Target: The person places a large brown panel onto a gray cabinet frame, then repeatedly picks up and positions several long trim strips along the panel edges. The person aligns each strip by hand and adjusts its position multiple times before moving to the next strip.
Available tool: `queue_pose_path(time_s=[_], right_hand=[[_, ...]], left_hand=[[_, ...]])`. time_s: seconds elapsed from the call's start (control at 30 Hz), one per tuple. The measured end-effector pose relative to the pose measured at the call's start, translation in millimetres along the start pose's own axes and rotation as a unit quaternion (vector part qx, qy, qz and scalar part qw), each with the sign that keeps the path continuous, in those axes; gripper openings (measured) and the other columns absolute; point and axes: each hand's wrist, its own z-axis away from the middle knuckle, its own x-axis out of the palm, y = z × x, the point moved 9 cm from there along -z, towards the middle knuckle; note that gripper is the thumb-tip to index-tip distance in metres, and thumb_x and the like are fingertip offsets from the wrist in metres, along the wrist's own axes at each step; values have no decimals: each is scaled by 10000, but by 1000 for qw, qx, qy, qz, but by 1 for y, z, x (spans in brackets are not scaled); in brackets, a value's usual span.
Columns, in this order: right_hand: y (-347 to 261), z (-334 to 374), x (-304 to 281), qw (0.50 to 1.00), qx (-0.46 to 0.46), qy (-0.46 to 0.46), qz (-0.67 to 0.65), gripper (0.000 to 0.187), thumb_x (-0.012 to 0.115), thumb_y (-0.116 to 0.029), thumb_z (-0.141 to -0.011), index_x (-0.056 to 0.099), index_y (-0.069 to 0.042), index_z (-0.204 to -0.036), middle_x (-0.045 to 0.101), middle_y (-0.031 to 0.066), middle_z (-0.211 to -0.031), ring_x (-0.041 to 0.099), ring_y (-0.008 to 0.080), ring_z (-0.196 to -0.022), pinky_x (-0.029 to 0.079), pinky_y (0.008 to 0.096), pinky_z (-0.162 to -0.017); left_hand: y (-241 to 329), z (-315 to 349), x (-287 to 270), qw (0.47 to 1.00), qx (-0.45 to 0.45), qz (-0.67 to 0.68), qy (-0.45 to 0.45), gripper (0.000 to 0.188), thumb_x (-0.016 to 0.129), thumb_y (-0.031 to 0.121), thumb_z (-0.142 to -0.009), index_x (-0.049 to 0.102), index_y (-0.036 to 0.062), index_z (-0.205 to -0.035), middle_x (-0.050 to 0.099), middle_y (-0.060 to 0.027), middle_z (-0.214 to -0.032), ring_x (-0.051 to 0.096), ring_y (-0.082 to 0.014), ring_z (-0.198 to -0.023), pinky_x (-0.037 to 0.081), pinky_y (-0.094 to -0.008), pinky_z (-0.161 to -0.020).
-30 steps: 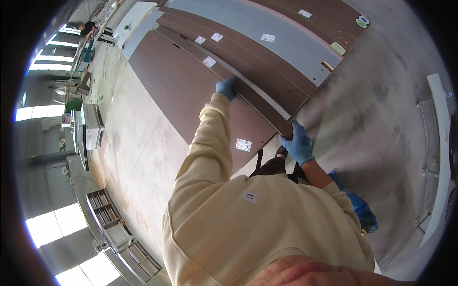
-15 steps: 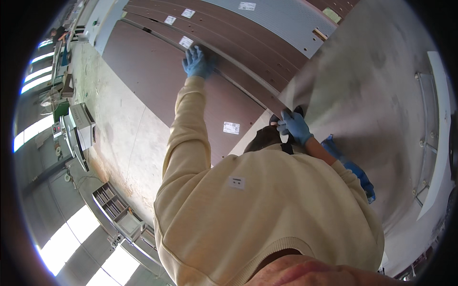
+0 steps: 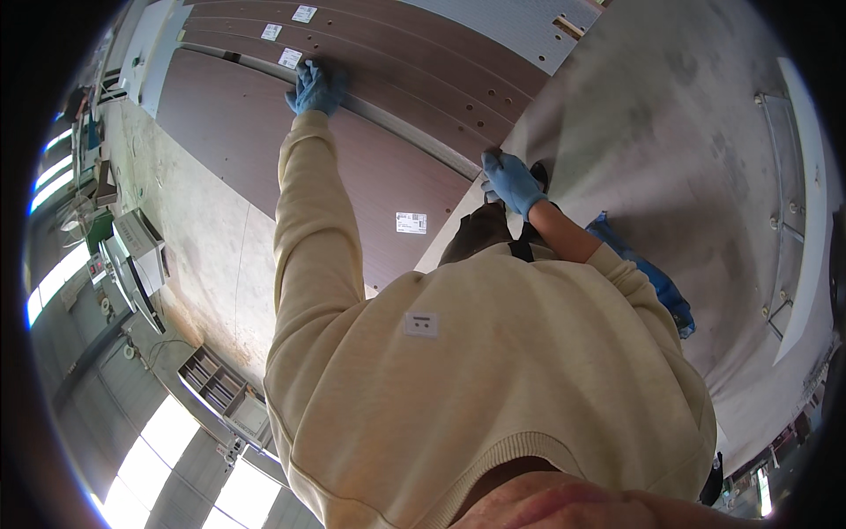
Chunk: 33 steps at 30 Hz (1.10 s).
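Observation:
A long narrow brown board (image 3: 401, 121) lies lengthwise between my two hands, beside a row of similar boards. My left hand (image 3: 315, 90), in a blue glove, rests on it near a white label (image 3: 290, 58), fingers stretched out over the surface. At the board's near right end, my right hand (image 3: 514, 182), also blue-gloved, is closed around the corner; its fingertips are partly hidden. On the near side, a grey gap separates this board from a wide brown panel (image 3: 291, 141) bearing another white label (image 3: 411, 223).
Brown boards with drilled holes (image 3: 441, 57) and a light grey perforated panel (image 3: 520, 26) lie beyond. Concrete floor (image 3: 608, 132) extends to the right. A machine (image 3: 139, 247) and a partitioned rack (image 3: 211, 375) stand at left. A blue item (image 3: 648, 273) is beside my right arm.
Both hands and the narrow board have shifted away from me, toward the row of boards. The grey gap beside the wide panel looks wider. The whole view has also shifted slightly.

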Motion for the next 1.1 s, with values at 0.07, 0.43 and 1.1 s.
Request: queue_pose_path(time_s=[0.07, 0.43, 1.1], right_hand=[[6, -16, 8, 998, -1, -29, -60, 213, 552, -330, -1080, 596, -123, -1054, 601, 42, -860, 632, 230, -648, 481, 324, -544], [-10, -16, -3, 973, -106, 103, 175, 499, 493, -478, -1050, 632, -34, -871, 708, 216, -805, 717, 427, -836, 563, 507, -734], [-49, 27, -5, 921, -113, 187, 323, 701, 392, -586, -1066, 676, 54, -1102, 697, 341, -1091, 643, 501, -1108, 514, 555, -970]], left_hand=[[-2, -3, 1, 1000, 9, -5, 5, 991, 393, 783, -962, 205, 131, -1684, 161, -144, -1760, 242, -329, -1601, 160, -643, -1253], [-7, -9, 8, 999, -2, 41, -20, 984, 409, 735, -968, 178, 104, -1685, 107, -138, -1772, 156, -289, -1628, 99, -638, -1260], [5, 10, -14, 999, 2, 27, -18, 937, 447, 663, -990, 209, 61, -1668, 125, -213, -1751, 110, -372, -1626, 92, -651, -1264]])
